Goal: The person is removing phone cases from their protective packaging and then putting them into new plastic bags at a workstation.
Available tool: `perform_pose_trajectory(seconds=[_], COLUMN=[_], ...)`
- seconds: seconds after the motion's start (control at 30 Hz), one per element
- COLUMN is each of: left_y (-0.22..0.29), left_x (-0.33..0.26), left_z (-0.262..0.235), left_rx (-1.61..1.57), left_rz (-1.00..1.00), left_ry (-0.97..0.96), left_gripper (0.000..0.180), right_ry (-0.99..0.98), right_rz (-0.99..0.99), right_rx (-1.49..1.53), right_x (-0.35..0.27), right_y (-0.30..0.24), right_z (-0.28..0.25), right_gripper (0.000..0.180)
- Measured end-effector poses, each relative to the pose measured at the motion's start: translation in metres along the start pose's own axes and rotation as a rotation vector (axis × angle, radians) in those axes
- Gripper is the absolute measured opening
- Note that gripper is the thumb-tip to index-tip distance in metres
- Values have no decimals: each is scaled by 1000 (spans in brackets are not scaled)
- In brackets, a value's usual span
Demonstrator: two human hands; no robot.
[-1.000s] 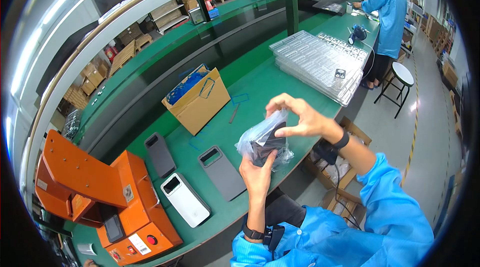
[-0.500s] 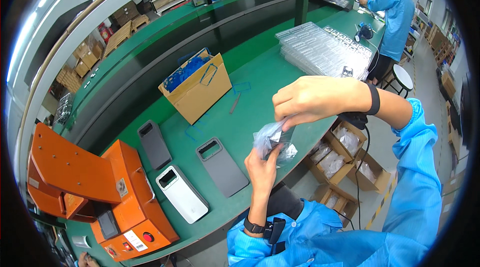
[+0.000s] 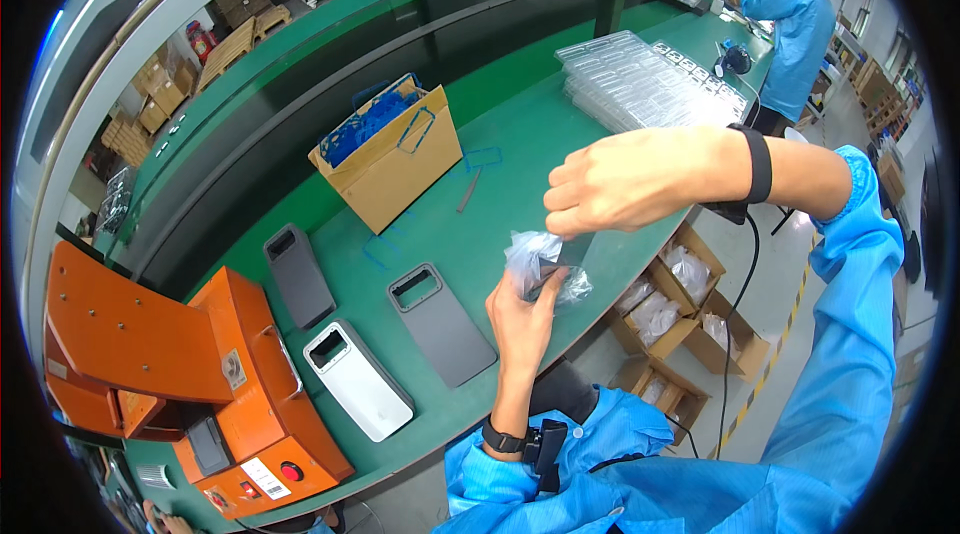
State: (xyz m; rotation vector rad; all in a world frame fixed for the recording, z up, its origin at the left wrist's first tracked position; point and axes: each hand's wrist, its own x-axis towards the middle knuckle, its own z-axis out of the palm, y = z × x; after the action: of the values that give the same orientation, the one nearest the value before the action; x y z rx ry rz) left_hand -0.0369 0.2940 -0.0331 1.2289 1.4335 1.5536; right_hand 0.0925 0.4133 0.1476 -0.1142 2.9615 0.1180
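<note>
The left hand (image 3: 522, 314) is holding up a small clear plastic bag (image 3: 540, 264) with something dark inside it. Its fingers are closing around the bottom of the bag. The right hand (image 3: 625, 179) is coming in from the right, just above, and its fingertips are pinching the top of the same bag. So both hands are gripping the bag, and it is hanging in the air over the front edge of the green counter (image 3: 500, 154).

Both arms are wearing bright blue sleeves. A black band (image 3: 758, 166) is sitting on the right wrist, and another black band (image 3: 503, 439) is on the left wrist.

On the counter, to the left of the hands, three flat phone-shaped covers are lying side by side: a dark grey cover (image 3: 441, 322) nearest the hands, a white cover (image 3: 357, 379) beside it, and another grey cover (image 3: 296, 274) farther back. An orange machine (image 3: 170, 374) is sitting at the left end. A brown cardboard box (image 3: 392, 159) with blue pieces inside is standing behind the covers. Farther away, a stack of clear plastic trays (image 3: 645, 84) is resting on the counter.

Below the counter edge, open cardboard boxes (image 3: 675, 309) with more small bags are sitting on the floor. Far off at the top right, another person (image 3: 795, 24) in blue is standing at the counter.
</note>
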Motion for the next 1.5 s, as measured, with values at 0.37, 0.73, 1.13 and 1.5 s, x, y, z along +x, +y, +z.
perform_pose_trajectory(seconds=[0.37,0.73,1.13,1.5], left_y=[-13,-17,-25,0], left_x=[4,-52,-49,6], left_z=[-1,-7,-8,2], left_rx=[282,436,318,476], left_rz=[147,492,332,302], left_ry=[137,135,142,303], left_gripper=[99,69,46,110], right_ry=[88,193,133,130], right_rz=[47,31,108,128], right_rx=[100,-8,-43,-50], right_x=[6,8,12,5], right_y=[32,39,39,33], right_z=[-19,-13,-1,5], right_gripper=[17,16,24,24])
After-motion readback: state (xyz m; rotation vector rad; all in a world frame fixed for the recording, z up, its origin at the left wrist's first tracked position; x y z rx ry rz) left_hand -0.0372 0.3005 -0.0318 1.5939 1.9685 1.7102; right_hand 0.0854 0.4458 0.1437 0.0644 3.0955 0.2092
